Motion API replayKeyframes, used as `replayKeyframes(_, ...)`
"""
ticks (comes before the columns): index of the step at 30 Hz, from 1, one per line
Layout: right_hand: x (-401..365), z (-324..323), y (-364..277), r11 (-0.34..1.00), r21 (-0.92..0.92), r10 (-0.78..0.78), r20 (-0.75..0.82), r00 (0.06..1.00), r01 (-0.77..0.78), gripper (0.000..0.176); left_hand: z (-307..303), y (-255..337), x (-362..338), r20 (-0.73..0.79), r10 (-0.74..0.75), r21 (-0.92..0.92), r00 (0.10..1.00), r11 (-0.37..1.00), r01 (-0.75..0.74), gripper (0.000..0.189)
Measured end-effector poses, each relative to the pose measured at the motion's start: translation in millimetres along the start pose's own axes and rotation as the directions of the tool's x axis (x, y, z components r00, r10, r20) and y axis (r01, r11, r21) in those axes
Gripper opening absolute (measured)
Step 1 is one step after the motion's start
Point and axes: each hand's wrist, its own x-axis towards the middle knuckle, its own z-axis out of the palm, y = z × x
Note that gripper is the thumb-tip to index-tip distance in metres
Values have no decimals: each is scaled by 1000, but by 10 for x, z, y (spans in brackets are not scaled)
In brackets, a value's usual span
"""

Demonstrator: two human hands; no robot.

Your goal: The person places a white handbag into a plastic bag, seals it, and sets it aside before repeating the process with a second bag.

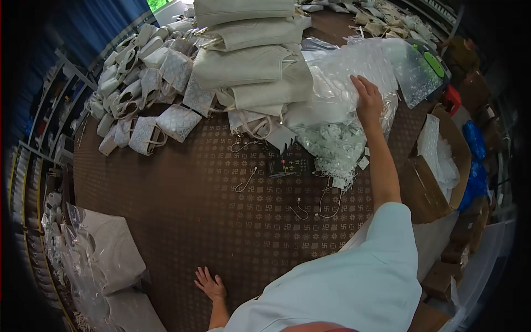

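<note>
My right hand (368, 99) reaches out over a pile of clear plastic bags (337, 72), its fingers apart; it appears to touch the plastic and holds nothing that I can make out. My left hand (211, 284) rests near the table's front edge with its fingers spread and nothing in it. Left of the plastic pile rises a stack of folded off-white bags (249, 69). Small clear packets (334, 146) with white strings lie below the right hand. Beside them is a dark printed card (292, 163).
Many small whitish handbags (146, 83) are heaped at the back left of the patterned brown table (182, 193). Plastic-wrapped bags (113, 252) lie at the front left. An open cardboard box (428, 188) stands at right, beside blue plastic bundles (474, 160). Shelves (55, 99) line the left side.
</note>
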Motion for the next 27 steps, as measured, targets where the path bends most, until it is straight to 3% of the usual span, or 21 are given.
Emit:
replayKeyframes(1,-137,173,223,993,-111,55,114,992,-43,47,-23,3,-12,4,7,3,1000,1000,-7,53)
replayKeyframes(4,-366,535,614,983,-179,94,252,963,-49,51,-56,77,33,20,-14,13,1000,1000,14,53)
replayKeyframes(6,-299,737,772,974,-200,144,165,976,-110,53,-84,56,2,38,-23,12,999,1000,22,54)
replayKeyframes(7,-248,802,913,966,-199,220,310,925,-162,55,-90,51,-2,38,-34,14,999,999,34,54)
replayKeyframes(8,-163,848,880,967,-198,217,314,924,-160,55,-92,53,-4,43,-27,10,999,1000,27,54)
replayKeyframes(9,-45,842,787,879,-438,409,485,773,-190,58,-95,55,-1,51,-14,6,999,1000,13,55)
replayKeyframes(10,97,838,696,743,-653,604,563,564,-143,65,-94,64,12,56,-10,2,998,1000,10,55)
replayKeyframes(11,265,864,609,701,-699,705,652,280,-139,86,-96,70,24,60,-10,2,998,1000,10,55)
replayKeyframes(13,448,987,543,811,-434,576,712,401,-392,94,-109,45,-10,58,-35,-7,998,999,35,55)
replayKeyframes(14,542,1223,684,843,-39,416,680,604,-537,86,-95,37,-5,52,-22,-11,998,1000,22,55)
replayKeyframes(15,851,1288,522,649,274,399,672,624,-710,85,-98,57,-4,46,-10,-9,999,1000,10,55)
replayKeyframes(16,1145,1329,355,341,536,390,667,635,-772,85,-121,81,-18,35,-27,-12,999,1000,28,55)
replayKeyframes(17,1408,1363,231,337,547,377,667,642,-766,85,-158,100,-16,48,-28,-22,998,999,29,55)
replayKeyframes(21,2273,1502,-173,-122,616,341,762,550,-778,82,-151,93,-11,41,-5,-41,999,999,7,56)
replayKeyframes(22,2319,1560,-261,-128,618,322,766,557,-776,82,-145,85,-19,33,-25,-44,999,999,27,56)
replayKeyframes(25,2383,1702,-433,17,688,330,681,654,-726,71,-103,55,-29,46,-56,-37,997,998,58,58)
replayKeyframes(27,2367,1712,-529,122,718,329,622,710,-685,65,-52,14,-38,0,-3,-25,1000,1000,3,59)
